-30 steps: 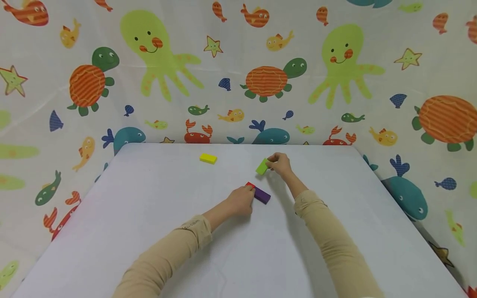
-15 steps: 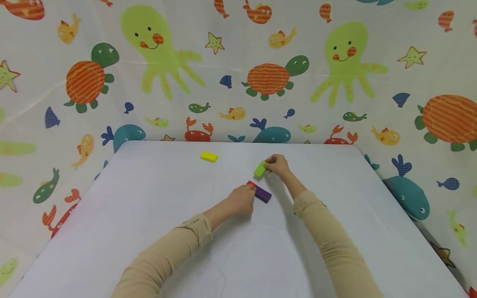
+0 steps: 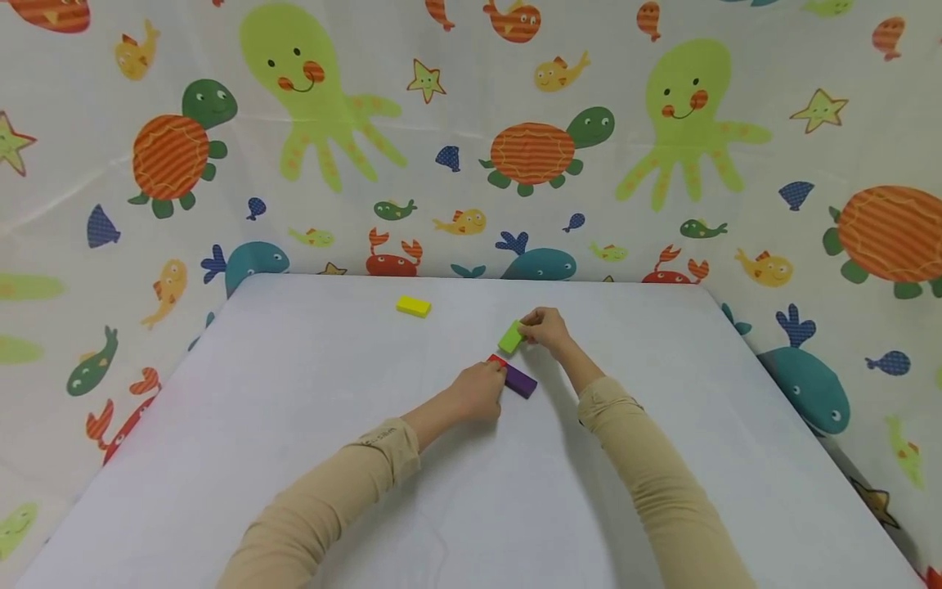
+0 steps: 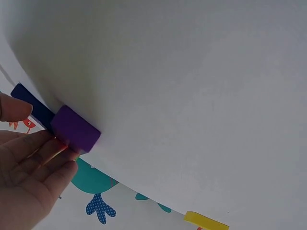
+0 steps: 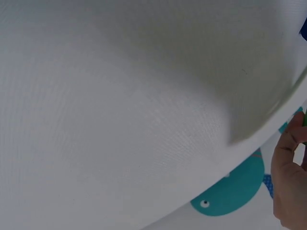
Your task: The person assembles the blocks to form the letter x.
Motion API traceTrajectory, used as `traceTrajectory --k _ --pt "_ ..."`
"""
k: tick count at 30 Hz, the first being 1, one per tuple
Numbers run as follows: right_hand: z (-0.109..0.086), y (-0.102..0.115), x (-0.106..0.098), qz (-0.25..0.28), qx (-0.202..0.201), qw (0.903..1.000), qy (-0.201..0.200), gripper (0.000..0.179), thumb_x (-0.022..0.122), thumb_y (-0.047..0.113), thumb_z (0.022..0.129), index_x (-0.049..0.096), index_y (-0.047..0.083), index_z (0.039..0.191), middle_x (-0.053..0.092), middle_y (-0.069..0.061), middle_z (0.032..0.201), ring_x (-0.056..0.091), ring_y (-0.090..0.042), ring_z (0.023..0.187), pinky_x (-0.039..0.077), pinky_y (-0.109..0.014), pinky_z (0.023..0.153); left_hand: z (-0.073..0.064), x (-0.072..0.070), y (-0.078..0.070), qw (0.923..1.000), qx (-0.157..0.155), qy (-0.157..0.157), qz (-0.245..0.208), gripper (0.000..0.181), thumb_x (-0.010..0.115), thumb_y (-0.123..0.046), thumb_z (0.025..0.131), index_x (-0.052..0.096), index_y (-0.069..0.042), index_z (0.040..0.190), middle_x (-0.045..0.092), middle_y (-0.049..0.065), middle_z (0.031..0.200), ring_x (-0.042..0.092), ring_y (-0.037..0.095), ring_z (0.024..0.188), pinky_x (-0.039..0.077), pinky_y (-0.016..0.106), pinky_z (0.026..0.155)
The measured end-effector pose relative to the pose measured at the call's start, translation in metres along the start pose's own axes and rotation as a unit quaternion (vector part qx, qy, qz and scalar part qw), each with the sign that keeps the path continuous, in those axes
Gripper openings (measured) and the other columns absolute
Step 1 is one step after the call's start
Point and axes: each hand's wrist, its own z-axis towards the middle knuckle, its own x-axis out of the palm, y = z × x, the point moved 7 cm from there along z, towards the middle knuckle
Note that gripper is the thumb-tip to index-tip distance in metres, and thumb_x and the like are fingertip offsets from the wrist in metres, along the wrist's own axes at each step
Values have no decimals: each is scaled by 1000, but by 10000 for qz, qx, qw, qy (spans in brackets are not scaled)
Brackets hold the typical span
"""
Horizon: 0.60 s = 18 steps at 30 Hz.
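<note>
Near the middle of the white table, my left hand holds a small red block at its fingertips, mostly covered by them. A dark purple block lies right against that hand. In the left wrist view, a purple block and a dark blue block lie between the thumb and fingers of my left hand. Just beyond, my right hand pinches a lime green block by its right end, tilted. At the right wrist view's edge, my right hand is cut off.
A yellow block lies alone toward the back of the white table. Behind the table hangs a cloth printed with sea animals. Both forearms in beige sleeves reach in from the front.
My right hand has brought the green block a little left and nearer to the red block. The left hand stays at the red and purple blocks; the head view has shifted slightly.
</note>
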Motion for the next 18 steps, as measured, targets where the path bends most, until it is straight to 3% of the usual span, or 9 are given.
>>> traceTrajectory --k 7,14,18 --pt "-3 1 3 -94 91 9999 107 22 61 3 89 59 -9 107 62 -22 104 54 -8 64 45 -14 57 -3 -3 -2 10000 6 -12 -36 58 67 -13 77 52 5 129 59 14 123 59 27 111 49 35 96" --pt "-2 -3 7 -110 183 9997 143 22 61 2 88 59 -11 106 60 -15 91 51 -8 60 45 -16 56 -3 -5 -2 9999 51 -109 11 57 67 -14 77 53 5 128 59 14 122 59 27 110 49 35 95" --pt "-3 -5 11 -211 311 9992 141 22 61 4 88 60 -9 106 61 -18 97 52 -9 64 46 -15 58 -3 -4 -2 9999 43 -102 -35 57 67 -14 77 53 5 129 59 14 121 59 26 110 49 35 95"
